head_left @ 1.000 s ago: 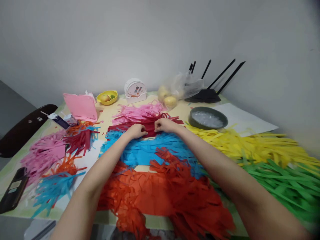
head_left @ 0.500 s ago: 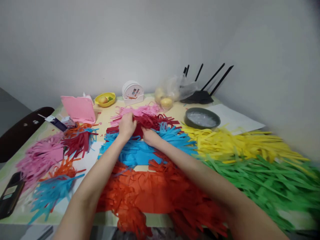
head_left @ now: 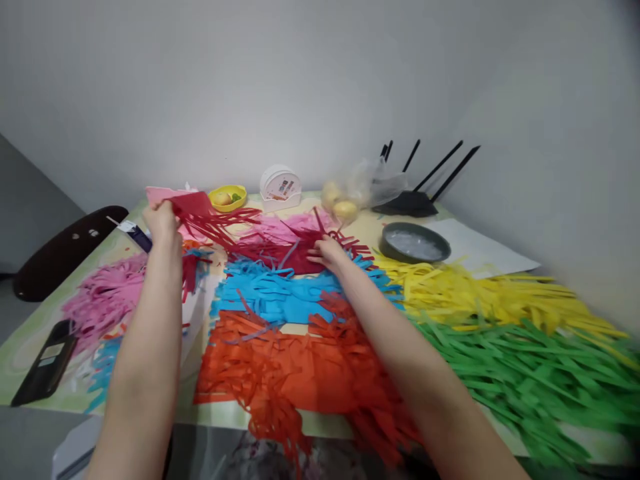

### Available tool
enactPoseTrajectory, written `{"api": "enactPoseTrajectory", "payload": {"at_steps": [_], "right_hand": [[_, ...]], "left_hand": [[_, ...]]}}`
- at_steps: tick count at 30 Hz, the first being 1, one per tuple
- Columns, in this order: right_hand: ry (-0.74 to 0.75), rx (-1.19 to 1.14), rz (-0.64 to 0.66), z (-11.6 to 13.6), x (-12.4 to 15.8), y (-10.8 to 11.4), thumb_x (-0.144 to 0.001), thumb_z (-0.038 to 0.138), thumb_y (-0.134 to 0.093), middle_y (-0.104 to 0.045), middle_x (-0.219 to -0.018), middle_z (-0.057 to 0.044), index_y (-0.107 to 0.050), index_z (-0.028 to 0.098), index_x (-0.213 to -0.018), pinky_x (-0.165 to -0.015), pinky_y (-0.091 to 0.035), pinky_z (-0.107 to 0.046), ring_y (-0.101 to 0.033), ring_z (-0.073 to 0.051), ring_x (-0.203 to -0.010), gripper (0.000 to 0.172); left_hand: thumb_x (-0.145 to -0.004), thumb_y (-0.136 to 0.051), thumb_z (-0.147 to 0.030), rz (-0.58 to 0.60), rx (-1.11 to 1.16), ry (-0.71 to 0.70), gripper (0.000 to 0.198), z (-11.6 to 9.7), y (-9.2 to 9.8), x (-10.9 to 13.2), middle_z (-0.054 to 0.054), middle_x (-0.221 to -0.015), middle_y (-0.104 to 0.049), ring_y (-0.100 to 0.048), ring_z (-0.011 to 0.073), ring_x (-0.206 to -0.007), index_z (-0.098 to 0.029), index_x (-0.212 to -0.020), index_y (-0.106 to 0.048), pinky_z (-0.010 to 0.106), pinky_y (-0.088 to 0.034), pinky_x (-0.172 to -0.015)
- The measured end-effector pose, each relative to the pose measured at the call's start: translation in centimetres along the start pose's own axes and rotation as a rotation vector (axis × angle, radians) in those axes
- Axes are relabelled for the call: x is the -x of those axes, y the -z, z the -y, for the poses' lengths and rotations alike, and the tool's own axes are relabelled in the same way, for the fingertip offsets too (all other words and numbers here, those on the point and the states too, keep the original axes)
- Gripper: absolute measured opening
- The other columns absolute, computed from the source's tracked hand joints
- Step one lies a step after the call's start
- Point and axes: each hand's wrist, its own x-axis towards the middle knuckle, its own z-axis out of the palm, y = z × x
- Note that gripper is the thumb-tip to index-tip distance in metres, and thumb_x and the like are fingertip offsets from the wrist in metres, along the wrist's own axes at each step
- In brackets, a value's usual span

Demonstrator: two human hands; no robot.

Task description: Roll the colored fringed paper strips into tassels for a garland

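Presently, your left hand [head_left: 163, 223] pinches dark-red fringed paper sheet [head_left: 194, 204], raised left of dark-red fringed paper pile [head_left: 304, 260]; right hand [head_left: 331, 252] at pile, fingers half-curled, hold unclear. One sheet apparently lifted; remainder lying.

The crimson fringe [head_left: 193, 203], sky-blue fringe [head_left: 304, 308], orange-red fringe [head_left: 297, 370], yellow strips [head_left: 465, 290] and green strips [head_left: 525, 370] are each one solid colour

You are using two hands, your left hand [head_left: 163, 223] and right hand [head_left: 328, 253], and holding one dark red piece [head_left: 194, 203]. You are facing two pink fringe piles [head_left: 107, 288], one yellow pile [head_left: 493, 297], one green pile [head_left: 530, 370], two bowls [head_left: 397, 253], five black antennas [head_left: 445, 165] and one bag [head_left: 361, 180] with perhaps two yellow fruits [head_left: 345, 211].
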Motion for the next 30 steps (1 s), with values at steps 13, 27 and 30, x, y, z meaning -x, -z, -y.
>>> {"api": "enactPoseTrajectory", "payload": {"at_steps": [13,27,30], "right_hand": [[0.303,-0.348,-0.209,10.6,13.1,-1.2,-0.082,0.041,-0.061,-0.067,-0.118,-0.010,-0.059,0.021,-0.120,-0.090,-0.053,-0.042,-0.064,-0.025,-0.104,0.044],[0.559,0.090,-0.100,13.1,18.6,0.7,-0.075,0.010,-0.050,-0.069,-0.084,-0.004,-0.059,0.019,-0.090,-0.069,-0.046,-0.028,-0.063,-0.019,-0.074,0.019],[0.526,0.058,-0.018,13.0,19.0,1.9,-0.075,0.010,-0.050,-0.066,-0.081,-0.002,-0.058,0.019,-0.090,-0.064,-0.043,-0.024,-0.059,-0.015,-0.068,0.019]], "left_hand": [[-0.074,-0.054,-0.014,0.327,-0.046,-0.498,0.007,-3.4,8.7,16.8,0.000,-0.075,-0.062,-0.058,0.0148,-0.069,-0.020,-0.076,-0.056,0.026,-0.046,-0.066],[-0.073,-0.046,-0.005,0.970,0.003,-0.482,0.020,-3.1,11.6,19.2,0.000,-0.082,-0.060,-0.056,0.0153,-0.075,-0.019,-0.086,-0.050,0.026,-0.042,-0.071],[-0.076,-0.045,-0.006,0.995,0.091,-0.471,0.017,-3.0,11.4,19.2,-0.002,-0.077,-0.054,-0.050,0.0122,-0.068,-0.018,-0.087,-0.049,0.023,-0.039,-0.064]]}}
